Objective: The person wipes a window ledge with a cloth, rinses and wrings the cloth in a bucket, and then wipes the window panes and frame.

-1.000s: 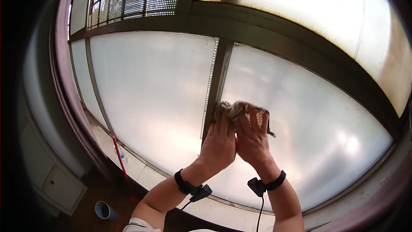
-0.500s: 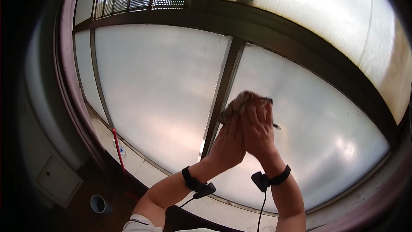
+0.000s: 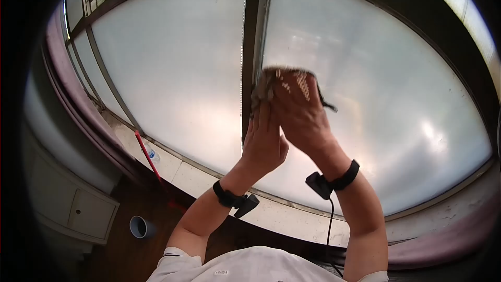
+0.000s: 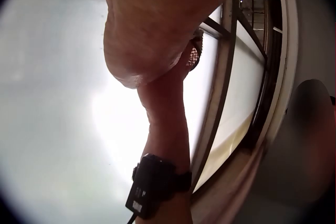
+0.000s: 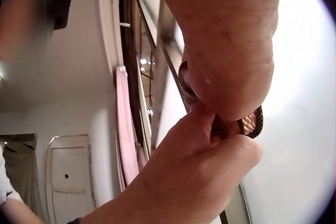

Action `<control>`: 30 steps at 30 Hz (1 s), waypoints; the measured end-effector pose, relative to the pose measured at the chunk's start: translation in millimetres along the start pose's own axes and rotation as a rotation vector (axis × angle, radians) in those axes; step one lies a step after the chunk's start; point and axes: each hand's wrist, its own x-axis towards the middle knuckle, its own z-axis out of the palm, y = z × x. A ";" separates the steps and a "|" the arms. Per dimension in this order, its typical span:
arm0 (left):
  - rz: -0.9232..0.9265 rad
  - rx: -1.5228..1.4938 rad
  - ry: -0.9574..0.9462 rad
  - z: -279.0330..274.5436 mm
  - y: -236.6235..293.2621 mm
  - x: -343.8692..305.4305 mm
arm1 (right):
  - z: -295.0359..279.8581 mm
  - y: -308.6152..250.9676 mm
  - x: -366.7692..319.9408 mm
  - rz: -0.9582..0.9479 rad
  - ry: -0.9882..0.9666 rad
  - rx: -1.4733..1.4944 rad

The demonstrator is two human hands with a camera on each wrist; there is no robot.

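A patterned cloth (image 3: 289,79) sits pressed on the frosted pane (image 3: 396,89) beside the frame bar (image 3: 250,31); the left hand (image 3: 265,143) lies flat-fingered against it; the right hand (image 3: 300,117) covers it, grip unclear. Wiping looks underway; most of the glass seems left.

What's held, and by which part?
A bunched brown cloth, pressed to the window under both hands: right hand over its middle, left hand at its left edge. Whether the right fingers curl round it is unclear.
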 end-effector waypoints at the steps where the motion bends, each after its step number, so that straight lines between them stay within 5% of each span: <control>1: -0.045 -0.005 -0.061 16.8 -5.8 -29.0 | 15.8 -15.7 -28.7 0.010 -0.091 -0.004; 6: -0.182 0.089 -0.236 102.6 -41.7 -173.6 | 97.9 -83.9 -170.9 -0.053 -0.377 0.025; 9: -0.239 0.102 -0.421 118.3 -40.0 -205.8 | 113.3 -106.8 -243.3 0.074 -0.457 0.143; 14: -0.013 -0.067 -0.212 96.0 -7.0 -137.8 | 67.6 -86.1 -210.7 0.379 -0.297 0.112; 16: -0.023 -0.066 -0.081 75.9 0.4 -96.4 | 52.8 -65.8 -161.1 0.366 -0.129 0.096; 20: -0.110 -0.030 0.044 59.3 -12.8 -70.8 | 54.6 -56.2 -102.8 0.253 -0.124 0.038; 25: -0.255 0.010 -0.095 118.9 -38.1 -156.2 | 106.0 -82.8 -168.1 0.024 -0.367 0.081; 28: -0.386 0.047 -0.330 154.5 -27.6 -216.5 | 119.2 -108.9 -248.6 0.042 -0.449 0.052; 30: -0.289 -0.007 -0.380 173.9 -5.7 -238.3 | 114.4 -117.0 -307.6 0.167 -0.537 0.092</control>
